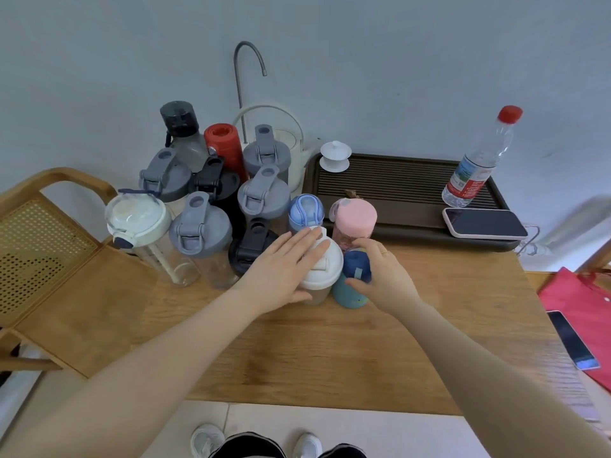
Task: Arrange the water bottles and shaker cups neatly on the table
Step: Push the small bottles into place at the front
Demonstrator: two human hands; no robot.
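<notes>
Both hands are at the front of a big cluster of bottles on the wooden counter (330, 342). The left hand (281, 272) is laid flat and open over the white-lidded shaker cup (322, 269), fingers stretched across the lid and thumb down by its side, so it's more resting than gripping. The right hand (385, 272) is curled around the small teal bottle with the dark blue cap (353, 276), which stands right next to the white shaker, touching it as far as I can tell. Just behind those two are a pink-lidded bottle (355, 219) and a light blue one (305, 211). To the left it's a packed bunch: four grey-lidded shakers (200, 226), a couple of black-lidded ones (251, 247), a red bottle (224, 143), a smoky grey bottle (183, 127) and a big clear bottle with a white lid (139, 219). Off to the right, a dark tea tray (396, 183) holds a clear water bottle with a red cap (479, 160) and a phone (484, 223).
</notes>
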